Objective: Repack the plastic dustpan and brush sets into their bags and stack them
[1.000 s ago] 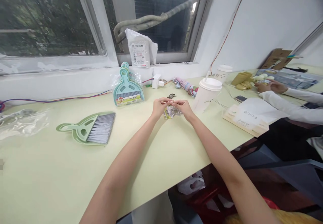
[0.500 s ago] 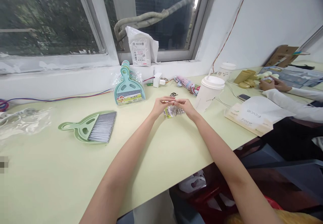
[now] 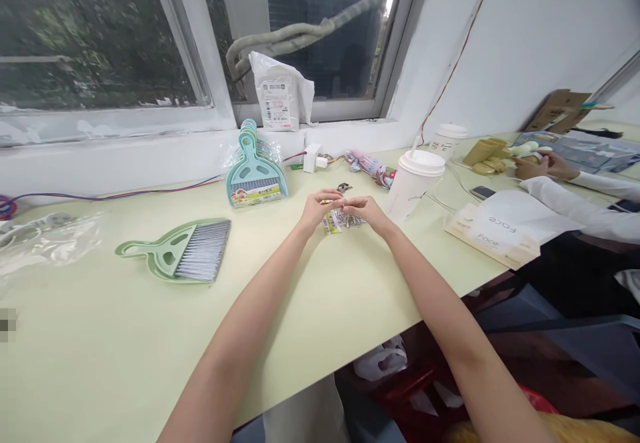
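Over the middle of the table, my left hand and my right hand meet with fingertips pinched together. Whatever is between the fingertips is too small to make out. Directly below and behind the fingers is a crinkled clear plastic wrapper with a yellow-green printed label; I cannot tell whether it is held or lies on the table. Just beyond the hands lies a small dark metal object. To the left, a green dustpan lies flat with a grey-bristled brush on it.
Wrapped blue dustpan-and-brush sets lean at the wall beside a white plug adapter. A white paper cup with a straw stands near my right hand, a folded umbrella behind. Further right are a paper bag, a phone and another person's hands.
My fingertips have shifted slightly to the left and down, still pinched together. The wrapper below has moved a little with them; the dustpan and cups stay put.
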{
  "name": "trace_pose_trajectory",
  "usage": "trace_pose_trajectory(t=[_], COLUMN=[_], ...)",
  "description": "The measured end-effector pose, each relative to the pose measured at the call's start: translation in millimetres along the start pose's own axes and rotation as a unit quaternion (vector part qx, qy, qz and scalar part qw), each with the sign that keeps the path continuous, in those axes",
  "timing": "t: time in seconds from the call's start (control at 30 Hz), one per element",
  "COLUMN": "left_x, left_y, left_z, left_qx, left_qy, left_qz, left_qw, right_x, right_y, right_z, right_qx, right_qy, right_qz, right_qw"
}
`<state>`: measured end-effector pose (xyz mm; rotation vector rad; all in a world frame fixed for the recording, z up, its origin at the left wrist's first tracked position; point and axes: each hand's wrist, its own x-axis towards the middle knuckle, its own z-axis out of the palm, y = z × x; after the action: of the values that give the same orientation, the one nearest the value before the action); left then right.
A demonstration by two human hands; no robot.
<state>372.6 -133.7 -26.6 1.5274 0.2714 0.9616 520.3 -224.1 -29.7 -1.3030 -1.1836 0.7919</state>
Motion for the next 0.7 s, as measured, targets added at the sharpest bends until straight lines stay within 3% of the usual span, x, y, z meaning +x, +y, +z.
trace_pose_trajectory(t=[0.3, 0.53, 0.7], left_x=[-1, 0, -3], left_y=[5, -8, -30], left_z=[6.2, 9.7, 25.3], left_qx=[-0.002, -0.041, -0.033], left_qy=[-0.085, -0.041, 0.056], left_qz=[-0.002, -0.027, -0.019], left_qw=[0.996, 0.998, 0.998], right_x=[-2, 1, 4], right_y=[-4, 1, 11], right_z=[3, 0, -2], right_qx=[-0.022, -0.044, -0.046], right_qy=[0.007, -0.013, -0.009], right_qz=[-0.027, -0.029, -0.049], right_qw=[0.999, 0.999, 0.998])
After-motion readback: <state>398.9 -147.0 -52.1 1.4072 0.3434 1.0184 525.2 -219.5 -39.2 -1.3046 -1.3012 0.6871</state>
